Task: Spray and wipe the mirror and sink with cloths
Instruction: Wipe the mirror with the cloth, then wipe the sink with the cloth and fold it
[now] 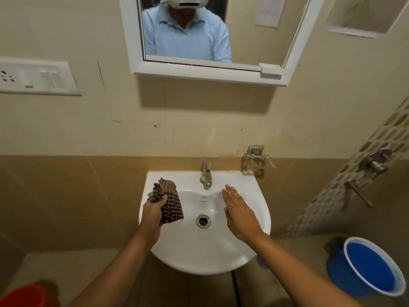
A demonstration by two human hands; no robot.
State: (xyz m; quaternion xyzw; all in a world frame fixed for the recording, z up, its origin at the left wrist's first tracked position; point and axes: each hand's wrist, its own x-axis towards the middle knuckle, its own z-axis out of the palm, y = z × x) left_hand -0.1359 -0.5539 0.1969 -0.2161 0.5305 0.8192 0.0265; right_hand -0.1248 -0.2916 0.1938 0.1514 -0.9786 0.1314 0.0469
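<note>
Head view: my left hand (152, 214) gripped a bunched brown checked cloth (169, 201) over the white ceramic sink (261, 209), right hand (238, 214) flat, empty.

One sink (205, 258), one mirror (250, 29), one checked cloth (169, 201), one tap (206, 175), two hands, one blue bucket (371, 265) lower right, one switch panel (37, 76) upper left.
</note>
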